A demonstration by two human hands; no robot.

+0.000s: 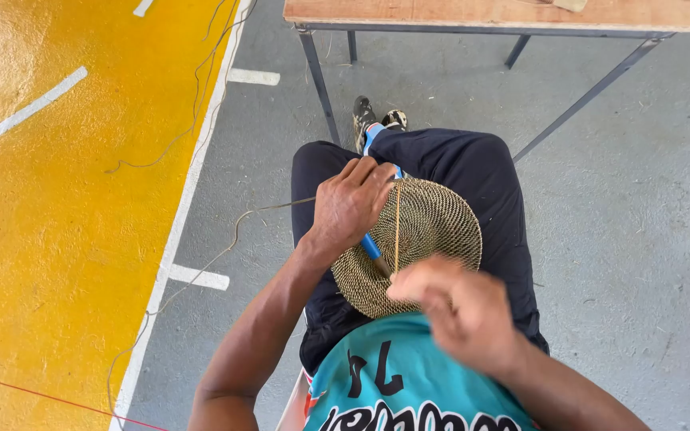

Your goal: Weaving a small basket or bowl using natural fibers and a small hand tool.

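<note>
Round woven disc on my lap

My left hand [351, 199] grips the woven disc [413, 243] at ten o'clock; my blurred right hand [461, 307] pinches its straw strand [397, 227] at six, blue-handled tool [372, 246] between.

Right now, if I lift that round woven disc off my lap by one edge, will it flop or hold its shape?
The woven disc looks tightly coiled and lies flat across the lap, so it would probably hold its shape with slight flex. It seems thin and open-weave, so likely light. The loose strand running to the right hand would likely trail limply.
</note>
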